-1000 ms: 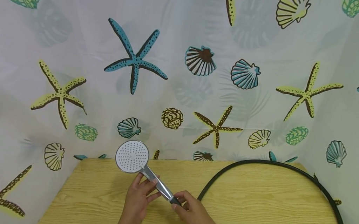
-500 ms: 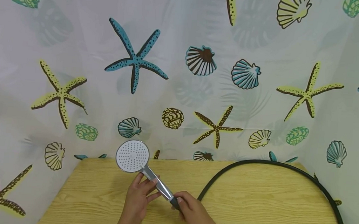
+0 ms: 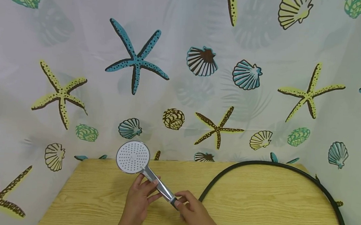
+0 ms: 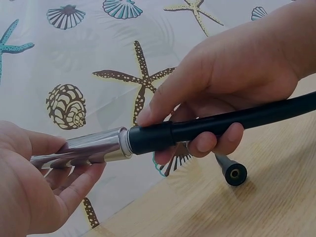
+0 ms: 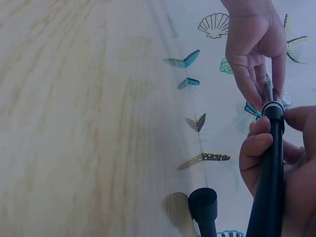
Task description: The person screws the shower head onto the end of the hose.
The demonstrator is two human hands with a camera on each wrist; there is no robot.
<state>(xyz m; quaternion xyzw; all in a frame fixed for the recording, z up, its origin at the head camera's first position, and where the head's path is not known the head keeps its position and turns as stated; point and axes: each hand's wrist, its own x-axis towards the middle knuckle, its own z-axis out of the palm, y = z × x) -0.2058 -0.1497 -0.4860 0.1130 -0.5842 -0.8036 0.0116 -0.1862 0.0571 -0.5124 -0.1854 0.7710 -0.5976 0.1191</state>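
A chrome shower head (image 3: pixel 133 157) with a round white nozzle face is held up over the wooden table, its face toward the camera. My left hand (image 3: pixel 137 201) grips its handle (image 4: pixel 89 148), fingers and thumb on the chrome. At the handle's lower end, my right hand (image 3: pixel 196 214) pinches the black connector (image 4: pixel 150 139) of a shower hose (image 3: pixel 259 162). The connector meets the handle end, where a thin pale ring (image 4: pixel 126 142) shows between them. In the right wrist view, my right fingers (image 5: pixel 256 145) curl round the black hose.
From my right hand the hose arcs over the right side of the wooden table (image 3: pixel 98 190). Its other end (image 4: pixel 234 174), a black flared fitting with a hole, lies beyond my right hand. A white curtain (image 3: pixel 173 37) printed with starfish and shells hangs behind and at both sides.
The right thumb and fingers have shifted their grip around the black connector, curling over it and then opening back out. The left hand and the shower head have stayed in place.
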